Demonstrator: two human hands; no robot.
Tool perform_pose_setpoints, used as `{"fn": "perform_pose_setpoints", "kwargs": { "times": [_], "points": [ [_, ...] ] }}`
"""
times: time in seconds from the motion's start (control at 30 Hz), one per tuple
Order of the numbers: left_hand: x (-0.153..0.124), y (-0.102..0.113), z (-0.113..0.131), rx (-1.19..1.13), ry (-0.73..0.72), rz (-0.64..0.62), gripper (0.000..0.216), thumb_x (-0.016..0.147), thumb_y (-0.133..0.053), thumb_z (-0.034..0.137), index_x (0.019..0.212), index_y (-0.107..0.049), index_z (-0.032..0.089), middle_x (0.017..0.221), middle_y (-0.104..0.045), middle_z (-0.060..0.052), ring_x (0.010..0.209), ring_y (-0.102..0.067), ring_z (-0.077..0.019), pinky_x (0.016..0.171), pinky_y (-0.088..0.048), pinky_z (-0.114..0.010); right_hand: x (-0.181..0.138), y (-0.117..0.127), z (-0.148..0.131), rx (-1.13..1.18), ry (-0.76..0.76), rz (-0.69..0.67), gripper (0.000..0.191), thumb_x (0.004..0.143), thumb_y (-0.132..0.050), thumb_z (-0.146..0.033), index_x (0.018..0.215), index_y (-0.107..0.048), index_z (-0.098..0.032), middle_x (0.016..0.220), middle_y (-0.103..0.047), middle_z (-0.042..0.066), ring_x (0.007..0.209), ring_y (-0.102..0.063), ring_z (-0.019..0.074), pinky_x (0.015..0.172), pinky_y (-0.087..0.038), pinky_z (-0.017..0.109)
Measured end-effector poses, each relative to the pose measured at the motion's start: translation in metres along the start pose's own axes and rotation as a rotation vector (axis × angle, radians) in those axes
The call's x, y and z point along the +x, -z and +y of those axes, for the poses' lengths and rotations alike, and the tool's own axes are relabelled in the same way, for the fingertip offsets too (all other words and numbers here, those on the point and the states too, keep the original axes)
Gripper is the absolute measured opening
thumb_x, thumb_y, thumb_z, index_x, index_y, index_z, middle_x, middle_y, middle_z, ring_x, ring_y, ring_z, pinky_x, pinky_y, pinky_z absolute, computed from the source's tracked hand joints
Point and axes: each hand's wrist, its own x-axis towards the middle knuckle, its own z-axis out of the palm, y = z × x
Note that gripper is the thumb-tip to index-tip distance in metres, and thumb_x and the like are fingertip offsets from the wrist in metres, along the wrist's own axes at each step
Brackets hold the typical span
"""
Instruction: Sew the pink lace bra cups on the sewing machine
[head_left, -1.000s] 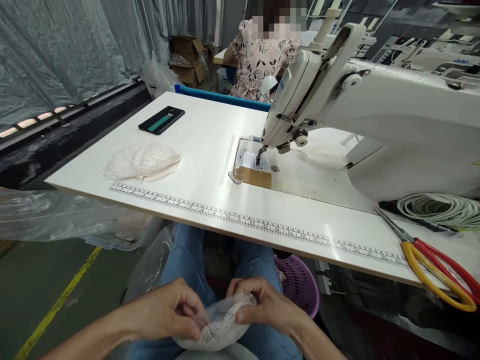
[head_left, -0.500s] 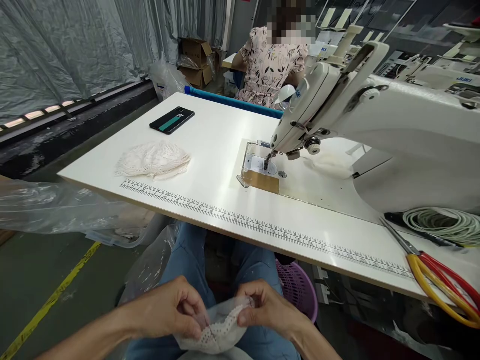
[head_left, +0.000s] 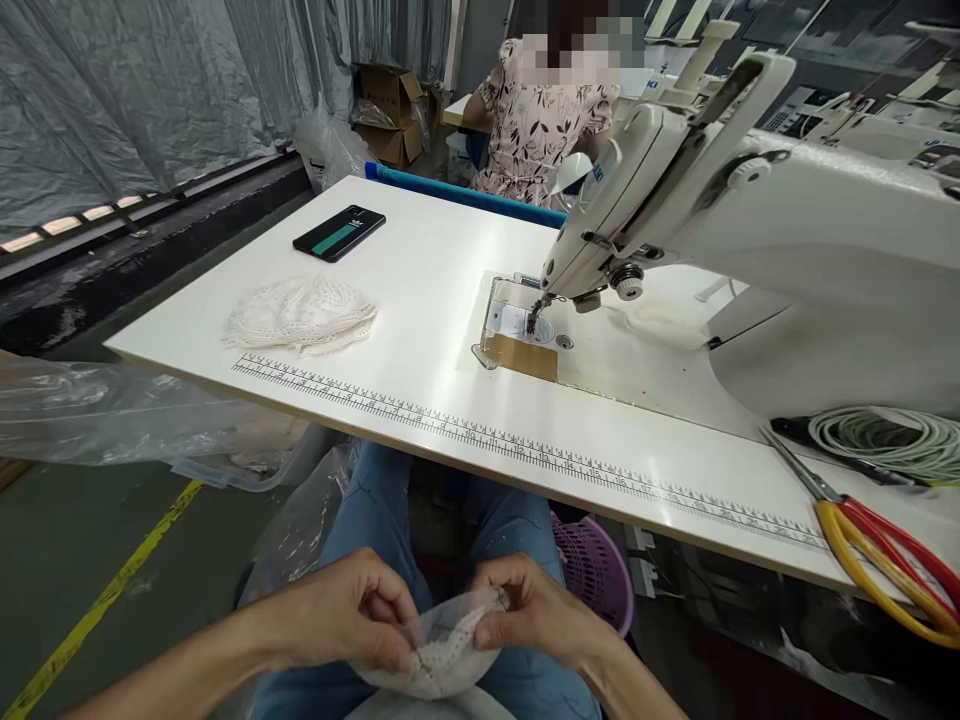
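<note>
Above my lap, a sheer white piece of lace fabric (head_left: 450,655) with a dotted eyelet band is stretched between both hands. My left hand (head_left: 367,620) pinches its left side between thumb and fingers. At the upper right edge, my right hand (head_left: 517,615) grips the fabric with thumb and forefinger. More pale cloth lies under it at the bottom of the view. On the table, a pile of white lace pieces (head_left: 300,315) rests to the left. The sewing machine (head_left: 600,220) stands to the right, its presser foot over the needle plate.
A phone (head_left: 340,233) lies behind the lace pile. Scissors (head_left: 862,550) and a coil of pale cord (head_left: 877,440) are at the table's right. A ruler scale (head_left: 480,440) runs along the front edge. Below is a purple basket (head_left: 592,570); a person (head_left: 547,120) sits beyond the table.
The held lace has shifted slightly, its lower part now rounder and the eyelet band narrower to view. Both hands keep their pinch. The camera view has moved a little.
</note>
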Motion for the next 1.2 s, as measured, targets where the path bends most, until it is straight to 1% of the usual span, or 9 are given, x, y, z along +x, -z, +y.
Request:
{"fn": "perform_pose_setpoints", "kwargs": {
  "times": [0.1,0.37,0.47,0.57,0.67,0.8,1.03,1.2],
  "points": [
    [0.002,-0.001,0.0,0.009,-0.004,0.037,0.019,0.064,-0.075,0.03,0.075,-0.076,0.014,0.058,-0.064,0.0,0.053,-0.049,-0.0085,0.052,-0.038,-0.017,-0.001,0.001,0.0,-0.003,0.0,0.0,0.039,0.054,-0.084,-0.044,0.067,-0.066,-0.011,0.062,-0.059,-0.001,0.057,-0.048,0.008,0.054,-0.036,0.02],
    [0.005,0.0,-0.004,0.0,0.025,0.085,0.025,0.057,-0.08,0.033,0.072,-0.075,0.014,0.06,-0.066,-0.001,0.053,-0.051,-0.0094,0.054,-0.04,-0.018,-0.001,0.003,0.005,-0.004,0.009,-0.002,0.039,0.053,-0.084,-0.044,0.065,-0.066,-0.012,0.06,-0.058,-0.001,0.056,-0.046,0.008,0.052,-0.034,0.02],
    [0.004,0.001,-0.004,0.001,0.018,0.084,0.025,0.058,-0.079,0.035,0.072,-0.075,0.014,0.06,-0.066,-0.001,0.055,-0.051,-0.0094,0.054,-0.039,-0.018,0.0,0.003,0.005,-0.003,0.011,-0.002,0.04,0.053,-0.084,-0.044,0.065,-0.066,-0.011,0.059,-0.057,-0.002,0.056,-0.046,0.0078,0.052,-0.034,0.02],
    [0.003,0.001,-0.002,-0.005,-0.003,0.074,0.023,0.065,-0.076,0.036,0.075,-0.076,0.016,0.063,-0.066,0.0,0.059,-0.05,-0.0094,0.057,-0.038,-0.017,0.0,0.004,0.005,0.003,0.007,-0.001,0.041,0.052,-0.085,-0.044,0.065,-0.065,-0.011,0.059,-0.057,-0.001,0.056,-0.046,0.0079,0.053,-0.034,0.02],
    [0.001,0.002,0.0,-0.017,-0.017,0.048,0.02,0.07,-0.073,0.034,0.078,-0.076,0.017,0.062,-0.063,0.001,0.059,-0.046,-0.0087,0.057,-0.036,-0.017,0.001,0.004,0.006,0.012,-0.002,0.002,0.041,0.052,-0.085,-0.044,0.065,-0.065,-0.011,0.06,-0.058,-0.001,0.056,-0.047,0.0079,0.053,-0.034,0.02],
    [0.0,0.002,0.003,-0.029,-0.016,0.035,0.021,0.069,-0.074,0.035,0.077,-0.076,0.016,0.059,-0.059,0.002,0.058,-0.042,-0.0083,0.054,-0.032,-0.017,0.001,0.004,0.006,0.022,-0.007,0.007,0.04,0.053,-0.085,-0.042,0.065,-0.065,-0.01,0.06,-0.058,-0.001,0.055,-0.046,0.0072,0.053,-0.033,0.02],
    [-0.004,0.003,0.008,-0.011,-0.004,0.021,0.02,0.071,-0.07,0.034,0.081,-0.076,0.017,0.067,-0.064,-0.001,0.063,-0.046,-0.01,0.058,-0.035,-0.017,0.003,0.005,0.005,0.037,-0.009,0.01,0.036,0.053,-0.085,-0.039,0.064,-0.065,-0.011,0.059,-0.058,-0.003,0.054,-0.047,0.0064,0.054,-0.035,0.019],
    [-0.004,0.005,0.004,0.006,0.002,0.03,0.022,0.069,-0.072,0.035,0.08,-0.076,0.017,0.062,-0.062,0.001,0.058,-0.044,-0.0087,0.055,-0.034,-0.017,0.003,0.002,0.001,0.043,-0.017,0.015,0.035,0.053,-0.085,-0.038,0.067,-0.069,-0.011,0.062,-0.061,-0.001,0.058,-0.052,0.008,0.057,-0.04,0.02]
  ]
}}
